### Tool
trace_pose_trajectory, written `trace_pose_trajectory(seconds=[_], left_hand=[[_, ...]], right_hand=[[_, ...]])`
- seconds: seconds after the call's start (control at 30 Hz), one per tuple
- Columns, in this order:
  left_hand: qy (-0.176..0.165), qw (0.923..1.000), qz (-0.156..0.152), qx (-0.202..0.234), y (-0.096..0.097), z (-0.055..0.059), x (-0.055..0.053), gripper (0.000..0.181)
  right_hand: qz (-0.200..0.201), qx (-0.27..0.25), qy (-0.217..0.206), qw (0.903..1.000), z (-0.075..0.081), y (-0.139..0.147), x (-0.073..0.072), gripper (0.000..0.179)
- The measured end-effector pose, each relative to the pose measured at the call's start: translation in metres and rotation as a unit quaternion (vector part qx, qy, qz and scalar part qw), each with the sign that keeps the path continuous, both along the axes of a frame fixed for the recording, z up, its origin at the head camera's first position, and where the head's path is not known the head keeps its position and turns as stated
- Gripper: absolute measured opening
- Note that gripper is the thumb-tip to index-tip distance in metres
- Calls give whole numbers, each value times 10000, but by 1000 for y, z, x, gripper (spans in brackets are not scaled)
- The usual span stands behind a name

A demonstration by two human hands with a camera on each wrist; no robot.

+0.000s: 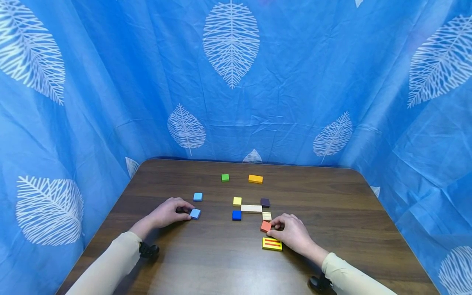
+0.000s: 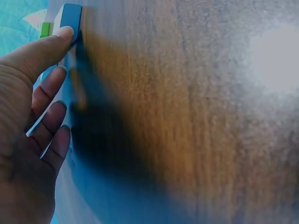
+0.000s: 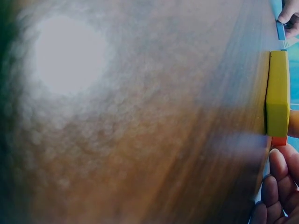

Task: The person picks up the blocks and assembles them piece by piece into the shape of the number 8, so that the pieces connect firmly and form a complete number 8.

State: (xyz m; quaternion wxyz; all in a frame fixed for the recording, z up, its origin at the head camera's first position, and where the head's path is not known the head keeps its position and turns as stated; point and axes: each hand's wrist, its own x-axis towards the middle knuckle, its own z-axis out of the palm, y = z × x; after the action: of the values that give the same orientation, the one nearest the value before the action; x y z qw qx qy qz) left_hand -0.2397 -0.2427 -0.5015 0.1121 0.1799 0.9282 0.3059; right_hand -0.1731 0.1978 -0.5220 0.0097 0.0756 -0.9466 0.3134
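Observation:
At the left of the table my left hand pinches a light blue square block by its left side. In the left wrist view the thumb lies on the edge of that block, and the other fingers are bent behind it. On the right, thumb and fingertips of my right hand grip a red-orange block, which sits slightly turned just below a pale wooden block. Nearer me lies a yellow block with red stripes, which hides most of the red-orange block in the right wrist view.
Mid-table, a long cream block lies among a yellow block, a dark blue one and a dark purple one. Farther back are green, orange and light blue blocks. A blue curtain surrounds the table's far side.

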Motion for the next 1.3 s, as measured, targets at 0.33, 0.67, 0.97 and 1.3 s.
trace_pose_trajectory(seconds=[0.33,0.67,0.97,1.3], left_hand=[[278,9993,108,-208,7,3,5,24],[775,9968,142,-105,43,14,18,22],[1002,9950,46,-10,88,16,41,22],[1010,9947,-25,-165,129,3,59,23]], right_hand=[[11,14,-53,10000,1,0,-1,22],[44,-18,-89,9999,3,1,-2,22],[88,-16,-32,10000,1,2,-1,22],[104,-27,34,9999,1,1,0,22]])
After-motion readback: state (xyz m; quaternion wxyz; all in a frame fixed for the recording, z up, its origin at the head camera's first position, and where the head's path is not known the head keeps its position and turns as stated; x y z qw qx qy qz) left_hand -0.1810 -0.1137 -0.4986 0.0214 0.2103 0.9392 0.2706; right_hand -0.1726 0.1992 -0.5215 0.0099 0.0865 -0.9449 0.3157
